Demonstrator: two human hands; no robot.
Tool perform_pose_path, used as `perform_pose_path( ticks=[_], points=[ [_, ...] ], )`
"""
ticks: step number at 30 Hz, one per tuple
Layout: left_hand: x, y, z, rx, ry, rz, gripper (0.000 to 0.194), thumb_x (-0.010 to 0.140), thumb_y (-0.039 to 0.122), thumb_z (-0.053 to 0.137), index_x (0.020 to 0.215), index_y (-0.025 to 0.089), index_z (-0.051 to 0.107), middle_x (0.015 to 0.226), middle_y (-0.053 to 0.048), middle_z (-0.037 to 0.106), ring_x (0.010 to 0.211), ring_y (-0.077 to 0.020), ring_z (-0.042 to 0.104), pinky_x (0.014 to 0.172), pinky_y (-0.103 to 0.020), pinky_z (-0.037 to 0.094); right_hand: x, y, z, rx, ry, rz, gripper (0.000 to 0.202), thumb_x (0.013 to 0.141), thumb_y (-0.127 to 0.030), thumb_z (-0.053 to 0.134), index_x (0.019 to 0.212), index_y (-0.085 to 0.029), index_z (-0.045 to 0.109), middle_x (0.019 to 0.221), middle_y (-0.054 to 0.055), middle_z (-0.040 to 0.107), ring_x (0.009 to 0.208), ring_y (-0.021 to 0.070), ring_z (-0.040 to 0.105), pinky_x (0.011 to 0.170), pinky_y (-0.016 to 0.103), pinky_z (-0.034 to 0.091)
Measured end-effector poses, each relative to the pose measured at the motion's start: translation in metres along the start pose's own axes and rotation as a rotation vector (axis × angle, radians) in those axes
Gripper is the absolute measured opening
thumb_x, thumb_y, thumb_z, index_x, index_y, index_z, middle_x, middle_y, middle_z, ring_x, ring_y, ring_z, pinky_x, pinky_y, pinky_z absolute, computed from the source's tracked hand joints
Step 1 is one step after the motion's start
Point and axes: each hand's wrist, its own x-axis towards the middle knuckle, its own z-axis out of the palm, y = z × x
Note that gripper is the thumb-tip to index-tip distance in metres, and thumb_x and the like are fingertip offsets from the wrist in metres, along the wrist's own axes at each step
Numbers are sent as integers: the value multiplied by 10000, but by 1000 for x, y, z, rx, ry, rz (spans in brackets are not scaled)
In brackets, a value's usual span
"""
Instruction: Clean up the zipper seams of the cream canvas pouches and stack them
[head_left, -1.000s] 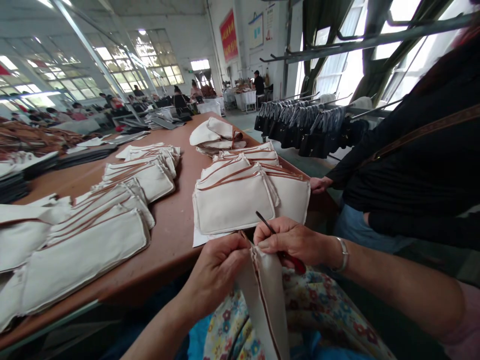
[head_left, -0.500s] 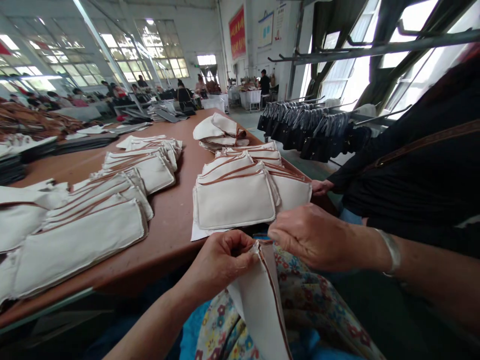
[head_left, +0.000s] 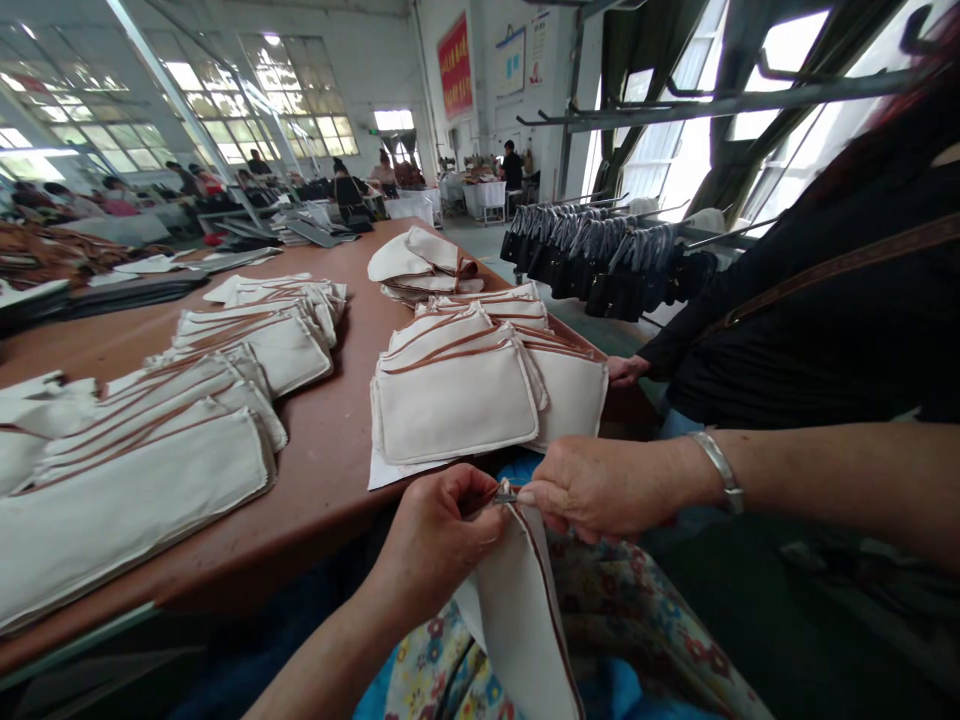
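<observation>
My left hand (head_left: pixel 454 520) pinches the top corner of a cream pouch (head_left: pixel 517 620) with brown edging. The pouch hangs down over my lap, its brown-edged opening running lengthwise. My right hand (head_left: pixel 592 488), with a bracelet at the wrist, is closed at that same corner. A small metal tool (head_left: pixel 505 496) shows between its fingertips and the pouch corner; its exact kind is hidden by the fingers. Just beyond my hands, a stack of similar cream pouches (head_left: pixel 457 405) lies on the brown table (head_left: pixel 330 440).
More cream pouches (head_left: pixel 165 480) lie in overlapping rows on the left of the table. Folded cream pieces (head_left: pixel 416 262) sit farther back. At right stands a person in black (head_left: pixel 810 330), one hand on the table edge. Black bags (head_left: pixel 607 265) hang from a rack behind.
My right hand has moved left and down to the pouch corner, and the metal tool has come into sight there. My left hand keeps its pinch. The view has shifted slightly right.
</observation>
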Motion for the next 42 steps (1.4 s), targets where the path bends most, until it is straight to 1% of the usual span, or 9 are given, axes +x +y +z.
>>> perform_pose_path(
  ticks=[5,8,11,18,28,32,37,39,42],
  points=[
    [-4,-11,10,-114,-98,-33,126,740,229,662,706,142,578,623,38,488,565,-80,372,498,-183,287,4,-2,10,196,82,150,387,971,-342,405,639,-178,518,428,-37,502,286,74,423,290,165,309],
    [-9,-13,19,-231,-241,-47,135,721,146,612,652,156,496,614,52,426,554,-65,331,492,-180,256,5,-6,-2,258,209,142,418,990,-385,359,683,-162,534,442,-44,499,294,67,436,292,148,345],
    [-11,-11,20,-252,-248,-82,133,731,175,635,669,146,522,623,42,452,550,-66,350,489,-181,263,-3,-7,-17,259,301,96,445,982,-452,382,731,-139,572,492,-33,535,318,67,467,296,147,375],
    [-4,-7,9,-182,-157,-69,218,749,302,709,725,121,591,645,21,516,563,-76,389,499,-185,306,-22,-2,-5,122,-85,170,425,972,-420,397,706,-141,577,524,-13,557,354,70,481,332,149,382],
    [-11,-3,18,-39,-36,-20,201,746,291,699,685,126,603,632,14,541,579,-90,415,499,-182,326,-16,2,5,158,-84,270,347,946,-277,407,639,-159,519,464,-28,521,325,85,462,328,174,363],
    [-9,-10,21,-120,-94,-95,244,719,280,722,641,141,537,581,42,470,530,-66,346,466,-177,269,-11,7,13,231,-90,281,352,940,-284,411,630,-160,524,461,-35,519,307,82,447,330,179,335],
    [-10,-9,29,-317,-252,-140,154,728,248,723,716,123,633,663,-4,591,556,-82,450,503,-180,346,-3,10,9,271,-151,158,337,918,-296,512,618,-146,535,463,-31,523,349,75,474,369,170,364],
    [-11,-7,26,-368,-238,-160,195,707,259,763,700,126,622,649,-5,606,542,-81,469,506,-179,362,-5,7,0,296,-62,167,383,949,-366,474,652,-141,559,473,-27,524,334,76,457,349,178,374],
    [-11,-6,16,-451,-246,-197,265,710,310,797,700,137,596,617,1,609,504,-76,478,496,-178,374,-9,8,-12,345,229,79,431,962,-495,439,786,-136,601,554,-28,543,345,62,437,320,168,368]
  ],
)
